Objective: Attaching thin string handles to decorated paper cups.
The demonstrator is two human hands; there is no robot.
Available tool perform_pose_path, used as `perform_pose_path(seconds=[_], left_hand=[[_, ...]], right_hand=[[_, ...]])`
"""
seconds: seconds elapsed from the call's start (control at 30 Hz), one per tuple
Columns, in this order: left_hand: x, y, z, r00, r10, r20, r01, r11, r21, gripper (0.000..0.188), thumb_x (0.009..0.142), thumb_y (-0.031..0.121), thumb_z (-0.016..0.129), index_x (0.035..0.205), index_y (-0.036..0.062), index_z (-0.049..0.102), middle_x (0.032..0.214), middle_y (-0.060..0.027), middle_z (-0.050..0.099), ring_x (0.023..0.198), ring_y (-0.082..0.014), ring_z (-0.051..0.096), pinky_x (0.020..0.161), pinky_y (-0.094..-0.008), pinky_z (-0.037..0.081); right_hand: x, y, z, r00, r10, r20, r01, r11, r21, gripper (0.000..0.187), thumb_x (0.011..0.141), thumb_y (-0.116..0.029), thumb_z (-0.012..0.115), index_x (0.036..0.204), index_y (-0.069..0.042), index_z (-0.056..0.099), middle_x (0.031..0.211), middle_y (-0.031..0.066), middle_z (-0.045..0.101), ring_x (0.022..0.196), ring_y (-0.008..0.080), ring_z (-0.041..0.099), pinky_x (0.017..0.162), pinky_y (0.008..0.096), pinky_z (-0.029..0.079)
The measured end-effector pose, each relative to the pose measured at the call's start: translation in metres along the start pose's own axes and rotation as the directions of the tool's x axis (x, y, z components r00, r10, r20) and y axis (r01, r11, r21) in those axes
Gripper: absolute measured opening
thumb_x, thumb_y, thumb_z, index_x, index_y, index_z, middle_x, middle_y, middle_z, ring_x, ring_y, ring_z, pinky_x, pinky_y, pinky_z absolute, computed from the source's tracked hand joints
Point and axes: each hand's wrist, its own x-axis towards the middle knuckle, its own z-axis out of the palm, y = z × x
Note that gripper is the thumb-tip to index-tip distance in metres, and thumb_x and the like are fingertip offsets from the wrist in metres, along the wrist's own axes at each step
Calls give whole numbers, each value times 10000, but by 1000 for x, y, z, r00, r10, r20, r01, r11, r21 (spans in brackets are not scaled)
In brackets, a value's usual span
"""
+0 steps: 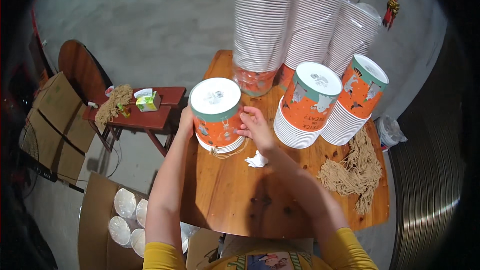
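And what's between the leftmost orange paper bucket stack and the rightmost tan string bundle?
A crumpled white tissue, then the bare right forearm, in the head view.

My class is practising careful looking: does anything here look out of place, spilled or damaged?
A crumpled white scrap, perhaps tissue, lies on the table near the right hand, like litter beside neat buckets. The twine heap sprawls untidily. No spill or damage shows.
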Motion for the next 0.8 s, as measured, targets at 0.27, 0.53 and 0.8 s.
perform_pose_path(seconds=[0.27, 0.53, 0.8], left_hand=[[-18, 1, 8, 998, -57, -39, 56, 998, -12, 629, 991, 521, 366, 1204, -28, 585, 1185, -112, 631, 1060, -182, 587, 902, -329, 452], [-44, 7, 34, 997, -69, -43, 44, 904, -425, 619, 1007, 513, 302, 1310, 7, 487, 1303, -127, 560, 1153, -242, 556, 983, -376, 436], [-37, -10, 44, 994, -51, -101, -17, 818, -576, 566, 1005, 501, 306, 1249, 38, 521, 1215, -97, 605, 1086, -220, 581, 959, -384, 451]], right_hand=[[-19, -17, -17, 989, 96, 111, -64, 964, -259, 536, 915, -206, 620, 1344, 7, 380, 1060, 93, 554, 928, 132, 579, 776, 267, 525], [-22, -4, -10, 993, -119, 25, 112, 810, -575, 664, 805, -355, 732, 1279, 14, 449, 1042, 134, 573, 915, 191, 597, 784, 316, 504], [-15, 15, -14, 976, -190, -109, 113, 863, -492, 610, 789, -353, 747, 1212, 20, 517, 1028, 162, 625, 910, 235, 644, 798, 323, 509]])
